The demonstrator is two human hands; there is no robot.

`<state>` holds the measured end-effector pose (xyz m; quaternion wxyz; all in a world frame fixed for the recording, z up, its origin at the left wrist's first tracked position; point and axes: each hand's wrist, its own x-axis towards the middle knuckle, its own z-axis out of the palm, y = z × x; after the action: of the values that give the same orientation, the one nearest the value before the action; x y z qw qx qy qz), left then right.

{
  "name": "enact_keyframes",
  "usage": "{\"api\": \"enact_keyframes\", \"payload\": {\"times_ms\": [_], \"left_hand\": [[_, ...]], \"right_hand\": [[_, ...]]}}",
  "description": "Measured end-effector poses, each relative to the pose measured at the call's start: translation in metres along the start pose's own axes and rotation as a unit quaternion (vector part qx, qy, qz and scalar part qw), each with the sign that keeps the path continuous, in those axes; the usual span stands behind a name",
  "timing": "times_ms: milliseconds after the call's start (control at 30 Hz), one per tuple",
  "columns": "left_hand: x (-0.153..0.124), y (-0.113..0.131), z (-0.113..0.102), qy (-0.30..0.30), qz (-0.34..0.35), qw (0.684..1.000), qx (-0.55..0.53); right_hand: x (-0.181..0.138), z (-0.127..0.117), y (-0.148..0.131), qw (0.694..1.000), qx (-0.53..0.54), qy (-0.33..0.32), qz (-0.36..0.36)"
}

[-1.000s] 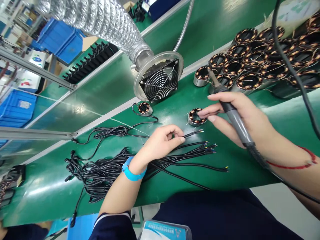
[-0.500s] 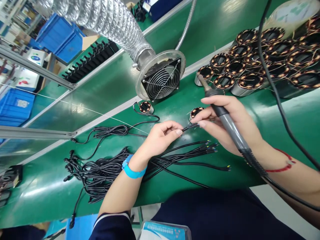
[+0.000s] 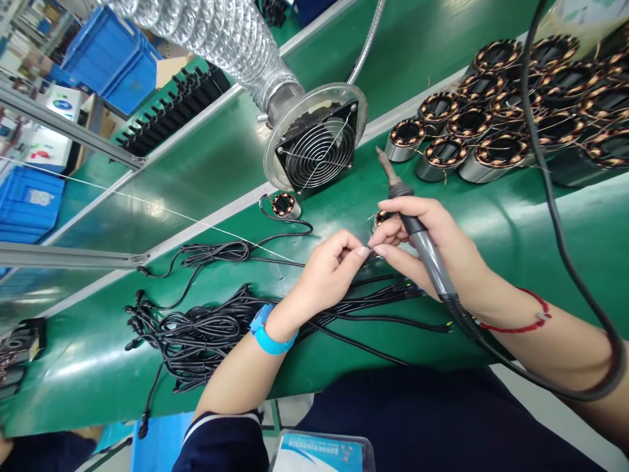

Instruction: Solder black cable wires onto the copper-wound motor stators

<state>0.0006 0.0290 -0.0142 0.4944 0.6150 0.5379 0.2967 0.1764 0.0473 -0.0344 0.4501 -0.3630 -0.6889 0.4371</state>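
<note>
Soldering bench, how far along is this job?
Done: one coil by the fan already has a cable on it. In hand: the left hand pinches a cable end against the right hand, which grips the soldering iron, over another coil. Left: the cable pile and rows of coils without cables.

Black cables (image 3: 196, 334) sprawl at lower left across a green bench top (image 3: 491, 216), while silver stators (image 3: 496, 154) ringed in copper-orange windings crowd the upper right. At centre, a grey-and-black soldering iron (image 3: 427, 252) sits between a blue wristband (image 3: 268, 328) and a red string bracelet (image 3: 515, 326). A ribbed silver duct (image 3: 211, 39) meets a black fan (image 3: 319, 151) with a grille of concentric wire rings, and blue crates (image 3: 118, 72) stand at upper left.
</note>
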Motion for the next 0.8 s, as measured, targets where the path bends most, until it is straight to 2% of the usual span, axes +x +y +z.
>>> {"api": "enact_keyframes", "payload": {"times_ms": [133, 233, 300, 400, 467, 567, 667, 800], "left_hand": [[0.001, -0.002, -0.002, -0.008, 0.039, 0.999, -0.006], [0.002, -0.004, -0.004, -0.082, -0.010, 0.990, -0.117], [0.003, -0.003, -0.004, -0.099, -0.042, 0.980, -0.169], [0.007, 0.000, -0.002, -0.054, -0.071, 0.981, -0.172], [0.011, 0.001, 0.000, -0.027, -0.108, 0.980, -0.164], [0.016, 0.002, 0.003, 0.008, -0.157, 0.974, -0.165], [0.018, 0.002, 0.004, 0.035, -0.174, 0.967, -0.180], [0.017, 0.001, 0.004, 0.052, -0.173, 0.966, -0.186]], "right_hand": [[0.000, -0.002, -0.002, 1.000, -0.019, 0.011, -0.011], [-0.001, -0.003, -0.003, 0.999, -0.031, 0.030, -0.014], [-0.002, -0.004, -0.002, 0.999, -0.037, 0.029, -0.005], [0.000, -0.011, 0.004, 0.997, -0.068, 0.046, 0.007], [0.001, -0.016, 0.010, 0.988, -0.139, 0.062, 0.025], [0.002, -0.023, 0.016, 0.972, -0.224, 0.039, 0.051], [0.002, -0.024, 0.017, 0.974, -0.221, 0.028, 0.048], [0.000, -0.025, 0.011, 0.972, -0.215, 0.091, 0.001]]}}
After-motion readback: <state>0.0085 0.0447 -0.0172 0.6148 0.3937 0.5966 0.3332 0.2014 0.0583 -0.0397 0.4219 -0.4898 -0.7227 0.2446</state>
